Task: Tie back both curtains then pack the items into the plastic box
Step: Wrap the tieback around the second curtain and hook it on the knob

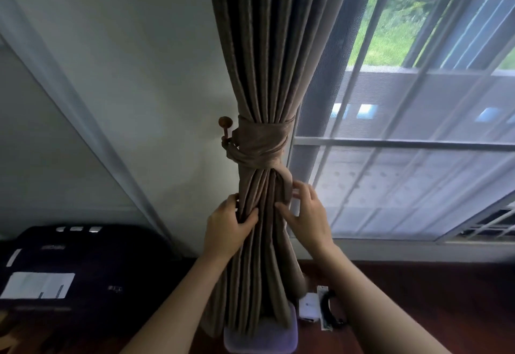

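Observation:
A brown pleated curtain (267, 55) hangs at the window's left edge, gathered at mid height by a matching fabric tieback (260, 141). The tieback is looped over a wooden wall hook with a round knob (225, 122). Below the tieback, my left hand (227, 228) grips the curtain's left folds. My right hand (305, 218) rests on the right folds, thumb pressing the cloth and fingers spread. The curtain's lower end falls onto a pale purple box-like object (260, 337) on the floor.
A barred window with a mesh screen (404, 130) fills the right side. A dark suitcase (78, 270) with a white label stands at the lower left against the wall. Small white and black items (320, 307) lie on the dark wooden floor beside the curtain.

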A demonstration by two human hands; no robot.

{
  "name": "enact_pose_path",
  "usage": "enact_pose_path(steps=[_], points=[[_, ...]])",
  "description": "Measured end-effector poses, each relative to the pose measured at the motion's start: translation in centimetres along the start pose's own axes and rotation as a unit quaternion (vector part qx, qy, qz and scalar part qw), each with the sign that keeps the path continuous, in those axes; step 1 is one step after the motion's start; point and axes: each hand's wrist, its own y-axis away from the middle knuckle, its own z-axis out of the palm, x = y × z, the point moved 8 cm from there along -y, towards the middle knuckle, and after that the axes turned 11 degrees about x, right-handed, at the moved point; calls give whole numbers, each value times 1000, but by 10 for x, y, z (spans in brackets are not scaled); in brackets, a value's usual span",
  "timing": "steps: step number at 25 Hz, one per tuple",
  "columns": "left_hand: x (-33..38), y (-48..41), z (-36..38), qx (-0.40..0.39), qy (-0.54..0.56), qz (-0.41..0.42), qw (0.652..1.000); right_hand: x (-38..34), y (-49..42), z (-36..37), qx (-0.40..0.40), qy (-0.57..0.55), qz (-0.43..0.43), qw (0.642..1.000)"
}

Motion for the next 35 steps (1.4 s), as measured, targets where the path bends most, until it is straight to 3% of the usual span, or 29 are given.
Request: enact_pose_path(steps=[2,6,9,16,20,23,26,29,33,35], points=[[2,-3,7,-29,-9,32,999,6,0,-2,44,11,17,999],[1,-2,14,-36,-25,50,998,16,-5,11,-4,-13,52,999],[4,0,19,-31,-18,69,997,24,1,15,21,-1,68,997],[-5,4,26,-24,-66,120,990,34,39,29,41,33,-15,999],[-13,4,31,-70,-32,92,993,19,21,27,-19,36,-41,998],[-24,9,41,-128,-15,78,989,4,11,6,24,-29,-20,999],[-46,15,58,-185,-45,33,981,4,0,20,-23,36,22,999],[-51,25,57,-149,-57,45,986,7,-4,34,-74,111,21,991],[-52,57,35,-44,-69,114,990,17,18,18,23,89,-35,995],[-61,47,38,-61,-54,84,993,26,23,24,0,27,12,1000]])
